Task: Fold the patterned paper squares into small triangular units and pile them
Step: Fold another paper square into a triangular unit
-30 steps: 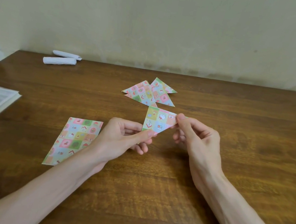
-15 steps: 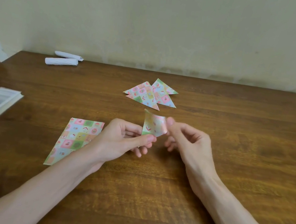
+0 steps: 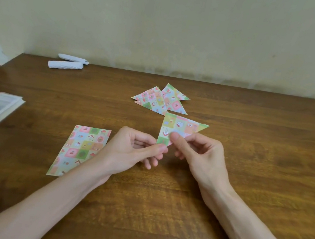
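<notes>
Printed paper triangle (image 3: 180, 127); grained, faintly glossy wooden table (image 3: 249, 153).

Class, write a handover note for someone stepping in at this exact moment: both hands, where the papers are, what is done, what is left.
Left hand: thumb and fingers pinch the lower corner of the triangle.
Right hand: pinches the same triangle just beside that corner, so it is held up between both hands.
Pile: folded triangles overlap on the table just beyond the hands; exact count unclear.
Sheet: lies flat and unfolded, left of the left hand.
Done: the pile.
Left: probably finish the held triangle, add it to the pile, then fold the sheet.
</notes>
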Action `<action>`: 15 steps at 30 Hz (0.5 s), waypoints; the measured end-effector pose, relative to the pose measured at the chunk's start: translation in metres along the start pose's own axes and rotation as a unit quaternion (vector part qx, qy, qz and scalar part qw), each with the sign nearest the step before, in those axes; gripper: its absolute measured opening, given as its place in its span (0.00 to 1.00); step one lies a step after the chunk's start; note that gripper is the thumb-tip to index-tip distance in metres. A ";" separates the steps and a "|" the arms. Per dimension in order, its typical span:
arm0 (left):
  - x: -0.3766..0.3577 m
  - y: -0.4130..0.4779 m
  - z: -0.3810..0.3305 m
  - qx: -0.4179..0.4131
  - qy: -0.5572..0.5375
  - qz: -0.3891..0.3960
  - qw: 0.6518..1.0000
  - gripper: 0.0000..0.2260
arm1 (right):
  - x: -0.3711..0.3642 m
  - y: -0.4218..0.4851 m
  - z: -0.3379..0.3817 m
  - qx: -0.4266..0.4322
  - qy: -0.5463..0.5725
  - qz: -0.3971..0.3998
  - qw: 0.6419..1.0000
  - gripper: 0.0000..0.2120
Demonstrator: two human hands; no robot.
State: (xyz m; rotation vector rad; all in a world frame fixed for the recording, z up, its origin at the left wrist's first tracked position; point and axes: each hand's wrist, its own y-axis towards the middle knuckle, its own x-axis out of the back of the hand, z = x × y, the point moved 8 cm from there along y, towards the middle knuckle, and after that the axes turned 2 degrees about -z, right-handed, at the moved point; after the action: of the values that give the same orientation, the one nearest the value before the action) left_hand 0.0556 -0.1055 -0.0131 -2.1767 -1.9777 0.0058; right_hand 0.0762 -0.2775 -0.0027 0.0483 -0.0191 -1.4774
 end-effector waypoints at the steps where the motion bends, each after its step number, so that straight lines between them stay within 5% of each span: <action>1: 0.001 0.000 -0.001 -0.008 0.007 -0.006 1.000 0.07 | 0.000 0.000 -0.001 -0.001 0.004 0.004 1.000 0.14; 11: 0.006 0.004 -0.002 -0.025 0.026 -0.005 0.999 0.08 | -0.010 -0.002 -0.004 0.001 -0.015 0.038 0.999 0.08; 15: 0.007 0.005 -0.001 -0.032 0.036 0.007 0.999 0.07 | -0.002 0.002 -0.004 -0.002 -0.022 0.011 1.000 0.13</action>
State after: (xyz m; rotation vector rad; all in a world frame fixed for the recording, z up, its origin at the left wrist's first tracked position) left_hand 0.0616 -0.0997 -0.0118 -2.1967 -1.9499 -0.1325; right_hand 0.0784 -0.2749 -0.0066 0.0125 -0.0518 -1.4557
